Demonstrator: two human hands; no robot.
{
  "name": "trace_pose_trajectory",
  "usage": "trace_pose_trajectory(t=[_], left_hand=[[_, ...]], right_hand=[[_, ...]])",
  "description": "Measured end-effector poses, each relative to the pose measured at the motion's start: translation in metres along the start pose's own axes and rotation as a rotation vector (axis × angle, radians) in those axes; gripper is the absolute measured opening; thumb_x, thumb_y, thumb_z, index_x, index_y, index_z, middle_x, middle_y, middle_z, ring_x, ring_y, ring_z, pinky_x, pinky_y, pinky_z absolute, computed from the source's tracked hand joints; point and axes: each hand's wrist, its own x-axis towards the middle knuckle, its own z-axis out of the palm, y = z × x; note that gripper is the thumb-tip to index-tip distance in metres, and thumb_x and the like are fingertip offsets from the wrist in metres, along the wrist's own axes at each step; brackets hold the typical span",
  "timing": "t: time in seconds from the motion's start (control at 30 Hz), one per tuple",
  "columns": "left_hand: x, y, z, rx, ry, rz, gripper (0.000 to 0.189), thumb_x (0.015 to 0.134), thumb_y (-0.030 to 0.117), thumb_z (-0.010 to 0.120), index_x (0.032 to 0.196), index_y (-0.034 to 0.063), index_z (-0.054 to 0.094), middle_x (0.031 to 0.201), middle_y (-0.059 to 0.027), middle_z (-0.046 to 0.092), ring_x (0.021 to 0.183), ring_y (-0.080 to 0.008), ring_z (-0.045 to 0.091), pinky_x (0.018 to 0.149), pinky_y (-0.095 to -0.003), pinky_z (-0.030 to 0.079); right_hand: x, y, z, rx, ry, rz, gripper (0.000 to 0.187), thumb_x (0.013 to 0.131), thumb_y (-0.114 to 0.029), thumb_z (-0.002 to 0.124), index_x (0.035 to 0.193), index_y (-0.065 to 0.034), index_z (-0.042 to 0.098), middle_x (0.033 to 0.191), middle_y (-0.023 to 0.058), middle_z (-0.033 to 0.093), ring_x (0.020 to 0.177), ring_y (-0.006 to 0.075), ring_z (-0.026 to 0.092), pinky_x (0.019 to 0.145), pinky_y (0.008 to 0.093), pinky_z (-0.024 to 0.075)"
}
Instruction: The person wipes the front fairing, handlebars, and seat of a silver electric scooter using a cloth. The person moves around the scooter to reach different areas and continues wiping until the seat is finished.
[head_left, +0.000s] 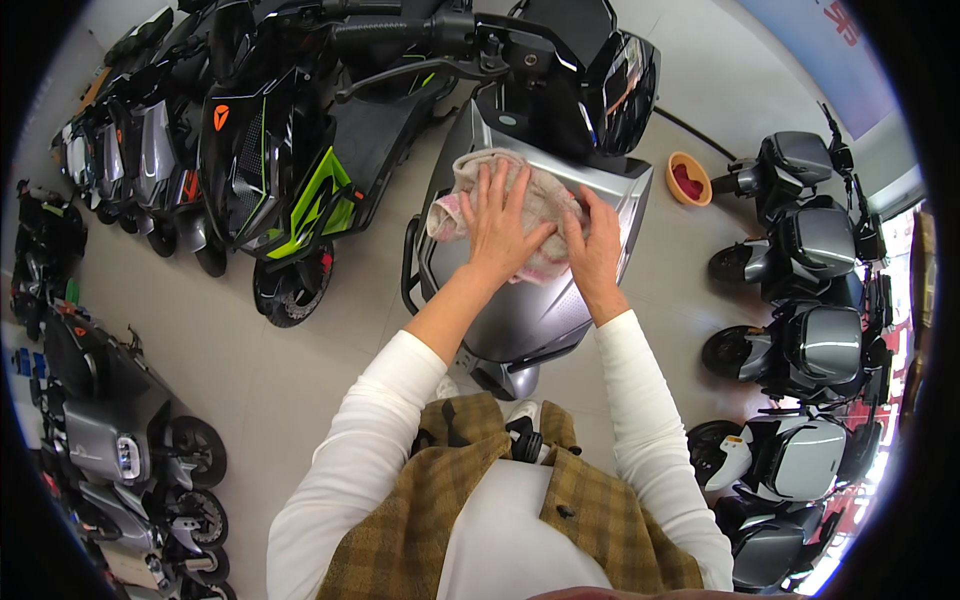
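A light, pink-patterned cloth (480, 166) lies bunched on the grey front panel of a motor scooter (517, 315). My left hand (499, 225) rests flat on the cloth with its fingers spread. At the cloth's right edge is my right hand (598, 244), its fingers apart and slightly bent, thumb and fingertips touching the cloth. Above both hands are the scooter's black handlebar grip (382, 34), a brake lever (405, 75) and a glossy dark display or windscreen part (626, 94).
A black and green scooter (251, 165) stands close on the left, with more scooters behind it. Others line the right side, including a white one (806, 459). An orange basin (688, 178) holding a red cloth (686, 182) sits on the tiled floor at upper right.
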Motion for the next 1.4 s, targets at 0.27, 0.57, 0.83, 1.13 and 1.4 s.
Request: trace_pose_trajectory(t=[0.27,0.57,0.83,1.13,1.4], left_hand=[[0.069,-0.041,-0.011,-0.002,0.028,0.071,0.087,0.084,0.046,0.075,0.157,0.0141,0.039,0.163,-0.0168,0.034,0.154,-0.04,0.024,0.119,-0.0669,0.016],[0.139,-0.092,-0.019,-0.297,-0.057,-0.131,0.077,0.085,0.048,0.071,0.149,0.0119,0.05,0.156,-0.0138,0.046,0.148,-0.0352,0.037,0.117,-0.0461,0.035],[0.109,-0.129,-0.022,-0.542,-0.087,-0.526,0.075,0.098,0.059,0.055,0.149,0.005,0.048,0.14,-0.0284,0.058,0.132,-0.0429,0.054,0.112,-0.0446,0.039],[0.035,-0.13,-0.002,-0.413,0.187,-0.491,0.052,0.105,0.038,0.052,0.139,-0.0016,0.052,0.125,-0.0307,0.064,0.118,-0.0476,0.059,0.099,-0.0473,0.045],[0.03,-0.09,-0.012,-0.466,0.279,-0.354,0.036,0.102,0.029,0.057,0.122,-0.0008,0.063,0.116,-0.0264,0.068,0.105,-0.0437,0.064,0.088,-0.0454,0.049]], right_hand=[[0.057,0.026,0.018,-0.194,0.1,-0.292,0.025,0.092,-0.014,0.068,0.115,-0.0073,0.071,0.112,0.012,0.069,0.109,0.0337,0.063,0.097,0.046,0.0456],[0.064,0.025,0.032,-0.397,0.118,-0.308,0.026,0.09,-0.026,0.068,0.112,-0.0121,0.071,0.105,0.0053,0.069,0.105,0.0262,0.063,0.104,0.0454,0.042],[0.066,0.022,0.033,-0.451,0.092,-0.314,0.035,0.088,-0.031,0.071,0.118,-0.012,0.069,0.11,0.0069,0.068,0.105,0.0285,0.062,0.107,0.0484,0.0403],[0.065,0.024,0.033,-0.438,0.102,-0.321,0.037,0.087,-0.033,0.072,0.117,-0.0122,0.069,0.108,0.0068,0.067,0.105,0.028,0.062,0.107,0.0491,0.0406],[0.064,0.025,0.032,-0.389,0.124,-0.321,0.035,0.086,-0.032,0.071,0.115,-0.012,0.07,0.107,0.0064,0.068,0.104,0.0278,0.062,0.107,0.0488,0.0407]])
